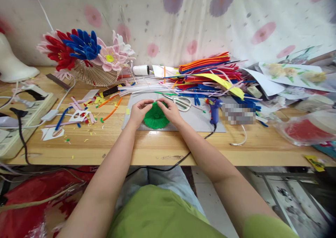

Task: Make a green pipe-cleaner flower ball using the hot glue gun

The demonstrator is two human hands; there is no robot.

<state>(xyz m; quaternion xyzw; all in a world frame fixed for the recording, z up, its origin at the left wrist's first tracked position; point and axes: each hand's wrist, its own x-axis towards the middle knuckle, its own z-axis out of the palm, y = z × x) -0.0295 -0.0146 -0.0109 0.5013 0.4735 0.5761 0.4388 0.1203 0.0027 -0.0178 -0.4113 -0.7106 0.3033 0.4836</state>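
Between my two hands is a round green leaf-like disc (156,118) with a ruffled edge, over a grey mat (181,124). My left hand (140,111) pinches its upper left edge. On the upper right edge, my right hand (169,109) pinches it too, and the fingertips of both hands nearly meet at the top. White-handled scissors (185,104) lie just beyond my right hand. A blue-purple glue gun (214,111) rests on the mat's right side, its black cord running to the table's front edge.
Pipe cleaners (204,63) in many colours are heaped at the back. A fan of sticks with fuzzy flowers (84,45) stands back left. Scraps (78,115) litter the left, by a power strip (34,126). Plastic bags (309,127) lie right.
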